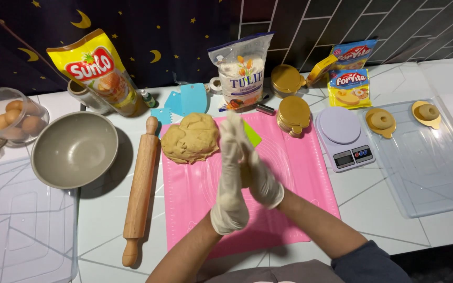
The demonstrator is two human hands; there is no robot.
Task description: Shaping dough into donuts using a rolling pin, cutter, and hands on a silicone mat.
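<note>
Gloved left hand [230, 183] and right hand [258, 170] pressed palm to palm above pink mat [300, 173], gripping nothing visible; one dough lump [191, 139] at mat's far-left corner, one rolling pin [140, 191] alongside left edge.

Gloved hands [245, 170] pressed palm to palm

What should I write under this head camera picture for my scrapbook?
Gloved left hand and right hand press together above a pink mat, beside a dough lump and wooden rolling pin.
</note>
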